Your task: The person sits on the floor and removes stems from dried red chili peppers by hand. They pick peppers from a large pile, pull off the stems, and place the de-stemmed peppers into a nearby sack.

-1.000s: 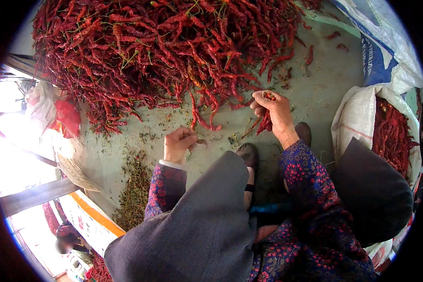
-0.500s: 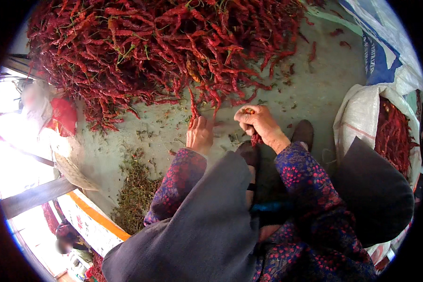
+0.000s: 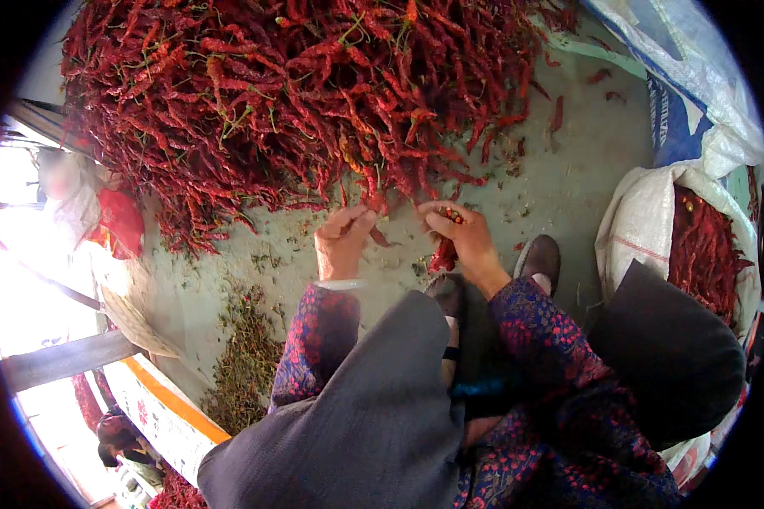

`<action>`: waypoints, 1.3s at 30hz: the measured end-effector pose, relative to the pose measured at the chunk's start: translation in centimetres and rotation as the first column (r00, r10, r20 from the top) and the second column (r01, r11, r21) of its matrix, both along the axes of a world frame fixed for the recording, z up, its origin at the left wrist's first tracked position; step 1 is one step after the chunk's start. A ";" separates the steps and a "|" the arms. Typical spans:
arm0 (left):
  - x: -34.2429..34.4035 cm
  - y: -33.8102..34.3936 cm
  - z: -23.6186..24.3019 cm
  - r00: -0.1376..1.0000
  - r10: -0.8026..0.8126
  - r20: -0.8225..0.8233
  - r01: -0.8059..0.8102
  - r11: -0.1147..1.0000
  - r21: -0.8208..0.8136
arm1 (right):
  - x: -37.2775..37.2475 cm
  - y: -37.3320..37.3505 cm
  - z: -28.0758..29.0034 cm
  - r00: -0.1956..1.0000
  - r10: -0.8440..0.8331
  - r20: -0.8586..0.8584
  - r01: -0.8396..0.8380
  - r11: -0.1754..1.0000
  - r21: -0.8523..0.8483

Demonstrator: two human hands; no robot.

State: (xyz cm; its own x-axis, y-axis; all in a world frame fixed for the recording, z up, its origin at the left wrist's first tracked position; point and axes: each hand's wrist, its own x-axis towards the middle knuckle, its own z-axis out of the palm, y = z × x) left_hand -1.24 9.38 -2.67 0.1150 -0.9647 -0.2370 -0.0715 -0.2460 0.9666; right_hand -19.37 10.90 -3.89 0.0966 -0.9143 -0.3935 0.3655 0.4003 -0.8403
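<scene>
A large heap of dried red chili peppers (image 3: pixel 255 110), many with green stems, spreads in front of me on the grey floor. My left hand (image 3: pixel 339 244) is at the heap's near edge, thumb and fingers pinched on a chili pepper (image 3: pixel 382 240) that sticks out to the right. Beside it, my right hand (image 3: pixel 465 242) is closed around a small bunch of red chili peppers (image 3: pixel 441 256). Their stem ends show above its curled fingers, and its fingertips reach toward the heap. Motion blurs the fingertips of both hands.
A pile of stems and bits (image 3: pixel 246 365) lies on the floor at left. At right stands an open white woven sack (image 3: pixel 637 225) holding red chilies. My shoes (image 3: pixel 539 259) are close below my hands. A wooden bar (image 3: pixel 68 360) juts in at left, near a red bag (image 3: pixel 120 222).
My left hand has shifted slightly left and now pinches a chili differently. My right hand has turned and moved a little left, its fingertips now nearer the heap and the left hand.
</scene>
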 end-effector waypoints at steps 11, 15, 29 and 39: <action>-2.8 2.8 0.2 0.958 -0.176 -0.227 0.189 0.982 0.032 | 1.0 0.5 -0.9 0.951 -0.031 -0.307 -0.003 0.994 -0.113; -2.5 2.5 0.1 0.978 -0.139 -0.158 0.148 0.988 0.046 | 0.4 0.7 -0.4 0.898 0.247 -0.365 -0.278 0.960 -0.036; -3.3 3.7 -3.3 0.909 -0.046 0.415 0.227 0.888 -0.399 | 0.7 1.7 -4.1 0.505 0.028 -0.863 -0.636 0.688 -0.350; -0.5 3.7 -1.0 0.812 -0.074 -0.580 0.229 0.953 0.198 | 0.7 0.8 0.7 0.583 0.071 -0.810 -0.688 0.573 -0.445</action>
State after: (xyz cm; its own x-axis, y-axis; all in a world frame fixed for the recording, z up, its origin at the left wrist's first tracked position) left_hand -1.76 13.09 -3.65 -0.2549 -0.8583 -0.4453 0.4055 -0.5130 0.7566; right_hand -18.63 11.75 -3.16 0.5158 -0.8380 0.1780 -0.4255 -0.4309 -0.7958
